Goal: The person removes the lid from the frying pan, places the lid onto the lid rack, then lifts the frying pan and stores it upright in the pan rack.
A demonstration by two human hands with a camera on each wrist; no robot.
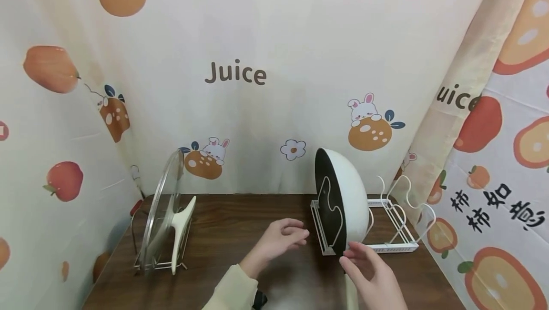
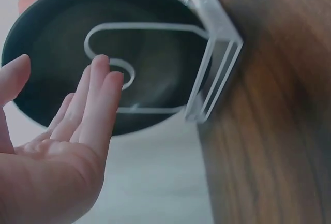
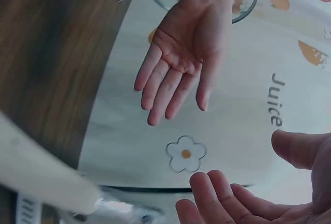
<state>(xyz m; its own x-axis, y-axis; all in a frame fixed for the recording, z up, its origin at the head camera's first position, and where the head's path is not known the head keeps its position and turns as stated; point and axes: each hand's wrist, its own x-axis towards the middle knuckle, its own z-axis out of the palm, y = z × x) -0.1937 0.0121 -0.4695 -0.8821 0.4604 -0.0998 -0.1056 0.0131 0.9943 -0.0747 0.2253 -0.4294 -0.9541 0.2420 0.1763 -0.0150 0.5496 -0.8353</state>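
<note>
A frying pan (image 1: 355, 191), white outside and dark inside, stands on edge in a white wire rack (image 1: 392, 248) at the right. Its cream handle (image 1: 351, 295) points toward me; the right wrist view shows that handle (image 3: 41, 164) close by. My right hand (image 1: 374, 274) is beside the handle's base, thumb and fingers apart, gripping nothing. Left of the pan my left hand (image 1: 279, 239) hovers with loosely bent fingers and holds nothing. In the left wrist view its fingers stretch before the pan's dark inside (image 2: 57, 32), where a rack loop (image 2: 150, 26) crosses.
A glass lid (image 1: 159, 205) with a cream handle (image 1: 182, 219) leans upright in a wire stand (image 1: 165, 266) at the left. Rack loops (image 1: 426, 212) rise right of the pan. Printed curtains (image 1: 274, 110) enclose the brown wooden table (image 1: 240, 219).
</note>
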